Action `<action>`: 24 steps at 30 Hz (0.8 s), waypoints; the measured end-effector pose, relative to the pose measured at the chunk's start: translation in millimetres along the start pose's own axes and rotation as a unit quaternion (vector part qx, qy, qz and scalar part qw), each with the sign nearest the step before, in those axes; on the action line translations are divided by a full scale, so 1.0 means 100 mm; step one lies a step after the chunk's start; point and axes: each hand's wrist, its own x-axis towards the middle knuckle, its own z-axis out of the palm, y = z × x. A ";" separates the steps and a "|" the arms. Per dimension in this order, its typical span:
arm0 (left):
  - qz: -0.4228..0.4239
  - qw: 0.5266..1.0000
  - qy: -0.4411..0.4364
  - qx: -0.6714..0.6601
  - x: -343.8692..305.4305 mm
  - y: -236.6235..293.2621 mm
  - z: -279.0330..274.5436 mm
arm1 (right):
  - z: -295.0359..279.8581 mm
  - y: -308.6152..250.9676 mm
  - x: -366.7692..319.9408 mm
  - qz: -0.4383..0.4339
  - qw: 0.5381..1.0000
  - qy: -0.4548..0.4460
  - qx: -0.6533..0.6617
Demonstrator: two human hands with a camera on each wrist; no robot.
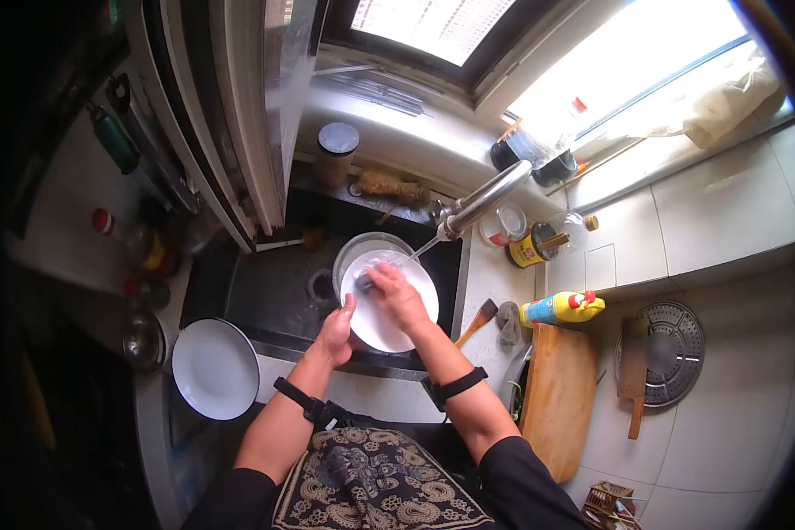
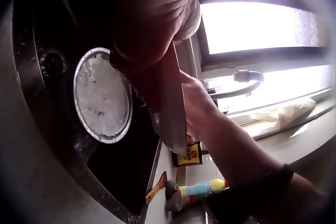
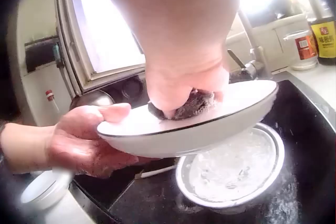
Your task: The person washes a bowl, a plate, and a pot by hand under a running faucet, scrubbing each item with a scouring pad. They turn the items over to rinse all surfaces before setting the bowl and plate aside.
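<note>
A dark sink is lying beneath the white dish, and a metal basin of cloudy water is sitting below the dish, apart from it. The left hand is gripping the dish's rim, thumb on top; the right hand is clutching a dark scrubber inside the dish. Wet skin, one-sided support and firm pressing could be risking a slip into the basin.
</note>
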 end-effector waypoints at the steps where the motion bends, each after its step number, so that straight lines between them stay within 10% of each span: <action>1: 0.007 1.000 -0.002 -0.001 0.02 0.00 -0.03 | -0.17 -0.10 0.02 0.043 0.997 0.013 -0.063; 4: 0.019 0.999 -0.009 -0.049 0.02 0.08 -0.03 | -0.39 -0.13 -0.13 0.054 0.975 0.058 -0.206; 9: 0.029 0.999 0.009 0.016 0.03 0.10 -0.11 | -0.49 -0.37 -0.32 0.158 0.986 -0.041 0.025; 13: 0.020 0.998 -0.005 0.056 0.01 0.06 -0.12 | -0.33 -0.50 -0.17 -0.026 0.994 -0.052 0.090; 18: -0.010 0.997 -0.004 0.075 -0.09 0.10 0.00 | -0.17 -0.49 0.16 -0.058 0.998 0.030 0.002; 24: 0.045 0.994 0.002 0.100 -0.11 0.02 0.04 | -0.30 0.05 0.24 0.108 0.977 0.061 -0.175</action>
